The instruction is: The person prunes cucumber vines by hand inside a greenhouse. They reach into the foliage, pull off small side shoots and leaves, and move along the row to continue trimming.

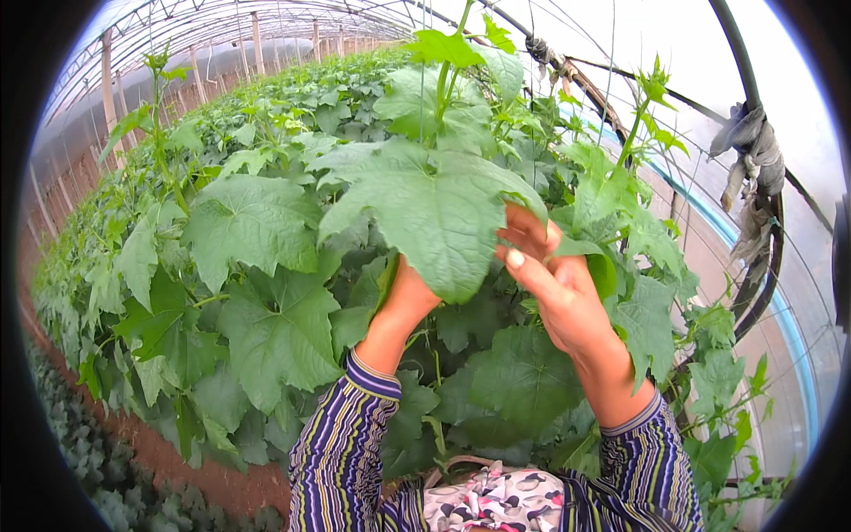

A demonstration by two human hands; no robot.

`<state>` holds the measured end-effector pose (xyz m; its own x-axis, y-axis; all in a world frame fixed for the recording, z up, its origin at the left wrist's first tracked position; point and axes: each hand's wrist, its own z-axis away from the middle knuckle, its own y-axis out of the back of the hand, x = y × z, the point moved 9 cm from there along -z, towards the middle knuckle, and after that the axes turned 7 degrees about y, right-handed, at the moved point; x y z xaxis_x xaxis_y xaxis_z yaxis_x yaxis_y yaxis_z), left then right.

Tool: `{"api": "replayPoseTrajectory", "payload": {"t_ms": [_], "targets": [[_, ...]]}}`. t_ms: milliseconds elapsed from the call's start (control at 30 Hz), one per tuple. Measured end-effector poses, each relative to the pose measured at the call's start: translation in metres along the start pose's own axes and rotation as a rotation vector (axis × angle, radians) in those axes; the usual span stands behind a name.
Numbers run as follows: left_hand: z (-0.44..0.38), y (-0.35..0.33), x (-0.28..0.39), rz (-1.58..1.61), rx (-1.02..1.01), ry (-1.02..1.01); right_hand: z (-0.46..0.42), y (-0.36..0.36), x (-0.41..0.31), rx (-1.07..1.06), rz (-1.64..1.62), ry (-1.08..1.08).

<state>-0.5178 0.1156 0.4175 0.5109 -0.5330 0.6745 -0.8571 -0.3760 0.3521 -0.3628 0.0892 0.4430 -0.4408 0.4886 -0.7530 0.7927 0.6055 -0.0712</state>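
Observation:
A broad, lobed leaf (425,206) of a luffa-like climbing vine hangs in front of both my hands. Only the wrist and the heel of my left hand (413,292) show; its fingers are hidden behind that leaf. To the right of the leaf is my right hand (558,279), thumb and fingers bent near the leaf's edge, some fingertips covered. Whether it pinches anything cannot be seen. The vine's green stem (442,93) rises above the leaf beside a thin upright string (421,100).
Dense vine foliage (259,219) spreads left and far back. At right, a curved greenhouse pipe (734,53) bears knotted cloth (751,146) before the plastic film wall. A bare soil path (199,482) runs at lower left, beside low leafy plants (106,459). Concrete posts (108,93) stand behind.

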Motion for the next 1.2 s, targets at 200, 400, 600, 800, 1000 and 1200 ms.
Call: {"api": "replayPoseTrajectory", "payload": {"t_ms": [200, 400, 600, 800, 1000, 1200], "targets": [[0.008, -0.016, 0.012, 0.045, -0.13, 0.026, 0.034, 0.007, -0.107, -0.123, 0.308, 0.443], [0.017, -0.046, 0.053, 0.363, -0.255, 0.212, 0.036, 0.075, -0.196, 0.372, 0.859, 0.871], [0.01, -0.066, 0.056, 0.014, -0.447, 0.274, -0.036, 0.116, -0.184, 0.25, 0.997, 0.476], [0.033, -0.075, 0.081, 0.318, -0.469, 0.1, -0.081, 0.107, -0.157, -0.121, 0.915, 0.253], [0.057, -0.044, 0.116, 0.205, -0.437, 0.067, -0.072, 0.08, -0.161, -0.25, 0.903, 0.245], [0.048, 0.022, 0.154, 0.251, -0.163, -0.025, -0.067, 0.073, -0.175, -0.17, 1.081, 0.373]]}}
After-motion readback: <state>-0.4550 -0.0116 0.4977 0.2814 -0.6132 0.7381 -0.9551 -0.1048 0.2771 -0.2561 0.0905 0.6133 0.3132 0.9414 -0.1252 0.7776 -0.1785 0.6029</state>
